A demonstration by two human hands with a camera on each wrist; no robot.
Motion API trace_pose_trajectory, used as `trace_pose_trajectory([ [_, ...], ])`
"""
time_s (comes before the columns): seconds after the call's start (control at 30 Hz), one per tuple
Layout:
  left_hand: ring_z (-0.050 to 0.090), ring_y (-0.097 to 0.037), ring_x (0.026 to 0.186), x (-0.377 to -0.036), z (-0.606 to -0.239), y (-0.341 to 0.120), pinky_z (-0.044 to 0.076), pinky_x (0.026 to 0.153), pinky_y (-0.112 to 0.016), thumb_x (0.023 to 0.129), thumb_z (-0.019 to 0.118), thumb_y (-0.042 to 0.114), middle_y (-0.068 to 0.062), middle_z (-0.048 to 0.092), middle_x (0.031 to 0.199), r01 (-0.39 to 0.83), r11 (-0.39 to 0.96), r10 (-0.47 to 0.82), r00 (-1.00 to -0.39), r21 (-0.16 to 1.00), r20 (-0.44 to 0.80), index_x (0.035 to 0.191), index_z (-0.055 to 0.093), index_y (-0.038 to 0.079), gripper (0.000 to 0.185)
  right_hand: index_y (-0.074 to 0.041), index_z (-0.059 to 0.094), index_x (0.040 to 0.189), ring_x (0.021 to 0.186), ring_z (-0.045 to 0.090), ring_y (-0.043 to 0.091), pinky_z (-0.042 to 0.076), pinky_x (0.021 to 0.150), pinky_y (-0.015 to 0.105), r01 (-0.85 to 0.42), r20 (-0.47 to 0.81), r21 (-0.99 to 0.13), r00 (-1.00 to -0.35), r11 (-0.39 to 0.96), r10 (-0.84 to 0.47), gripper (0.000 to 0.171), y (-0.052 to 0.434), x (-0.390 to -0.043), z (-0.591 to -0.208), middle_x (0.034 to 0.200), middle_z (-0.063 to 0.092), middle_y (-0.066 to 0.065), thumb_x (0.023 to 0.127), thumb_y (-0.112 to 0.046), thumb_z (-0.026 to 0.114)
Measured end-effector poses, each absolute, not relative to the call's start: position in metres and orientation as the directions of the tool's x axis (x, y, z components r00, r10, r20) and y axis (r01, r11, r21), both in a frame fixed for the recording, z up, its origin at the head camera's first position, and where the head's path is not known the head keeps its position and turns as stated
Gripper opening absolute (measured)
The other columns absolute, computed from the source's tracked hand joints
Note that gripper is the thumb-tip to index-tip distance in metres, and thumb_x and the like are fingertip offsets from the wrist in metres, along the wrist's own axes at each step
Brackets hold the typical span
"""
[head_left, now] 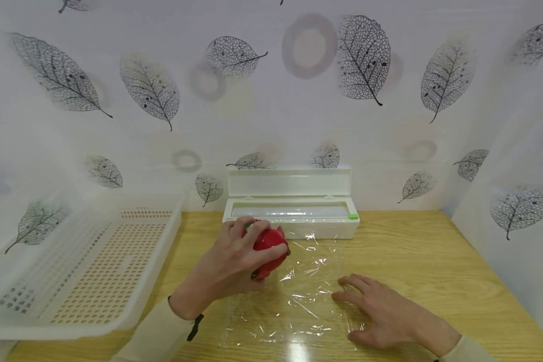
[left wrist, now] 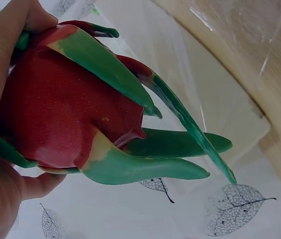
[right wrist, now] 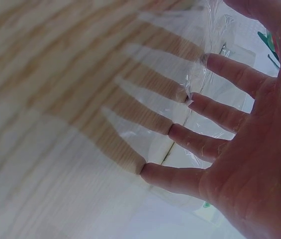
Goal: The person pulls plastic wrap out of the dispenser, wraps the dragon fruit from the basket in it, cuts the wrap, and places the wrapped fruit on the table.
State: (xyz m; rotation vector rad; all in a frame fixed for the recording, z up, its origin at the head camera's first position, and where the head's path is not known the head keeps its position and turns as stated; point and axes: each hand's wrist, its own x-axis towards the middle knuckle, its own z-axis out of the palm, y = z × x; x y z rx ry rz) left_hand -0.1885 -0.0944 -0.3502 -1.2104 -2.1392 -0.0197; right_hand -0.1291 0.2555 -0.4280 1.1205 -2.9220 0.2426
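Note:
My left hand [head_left: 235,261] grips a red dragon fruit [head_left: 268,249] with green scales and holds it just above the far left part of a clear sheet of cling film [head_left: 294,296] spread on the wooden table [head_left: 434,261]. In the left wrist view the dragon fruit [left wrist: 65,114] fills the frame, with my left hand [left wrist: 1,99] curled round its left side. My right hand [head_left: 380,311] lies flat with fingers spread on the film's right edge. The right wrist view shows my right hand [right wrist: 230,134] with its fingertips pressing the film [right wrist: 200,79].
A white cling film dispenser box [head_left: 291,211] stands open at the back of the table, against the leaf-patterned wall. A white perforated plastic basket [head_left: 86,266] sits at the left. White leaf-patterned panels close in the right side.

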Motion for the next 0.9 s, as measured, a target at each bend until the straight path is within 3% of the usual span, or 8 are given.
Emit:
trace_pose_trajectory([
  [0.43,0.051,-0.034,0.114,-0.192,-0.354,-0.084,0.057,0.075,-0.05,0.063,0.089,0.047,-0.01,0.056,0.128,0.765,0.575,0.764,-0.375,-0.289,0.525,0.124,0.061,0.037,0.068,-0.029,0.061,0.135,0.127,0.058,0.035,0.053,0.096,0.06,-0.67,0.067,-0.14,-0.741,0.729,-0.669,0.066,0.256,-0.128,-0.427,0.143,0.056,0.008,0.077,-0.051,0.08],
  [0.63,0.053,-0.035,0.114,-0.195,-0.357,-0.076,0.057,0.079,-0.049,0.064,0.09,0.047,-0.01,0.057,0.128,0.775,0.579,0.761,-0.402,-0.253,0.51,0.127,0.061,0.037,0.069,-0.029,0.061,0.135,0.126,0.059,0.034,0.054,0.095,0.06,-0.67,0.067,-0.143,-0.741,0.728,-0.668,0.065,0.256,-0.129,-0.427,0.142,0.056,0.008,0.077,-0.05,0.081],
  [0.9,0.053,-0.032,0.114,-0.2,-0.361,-0.064,0.057,0.081,-0.046,0.066,0.089,0.051,-0.009,0.057,0.128,0.79,0.562,0.771,-0.394,-0.245,0.5,0.129,0.062,0.038,0.07,-0.029,0.061,0.135,0.126,0.059,0.034,0.054,0.095,0.06,-0.674,0.067,-0.141,-0.738,0.725,-0.672,0.065,0.255,-0.129,-0.427,0.143,0.056,0.008,0.077,-0.05,0.081],
])
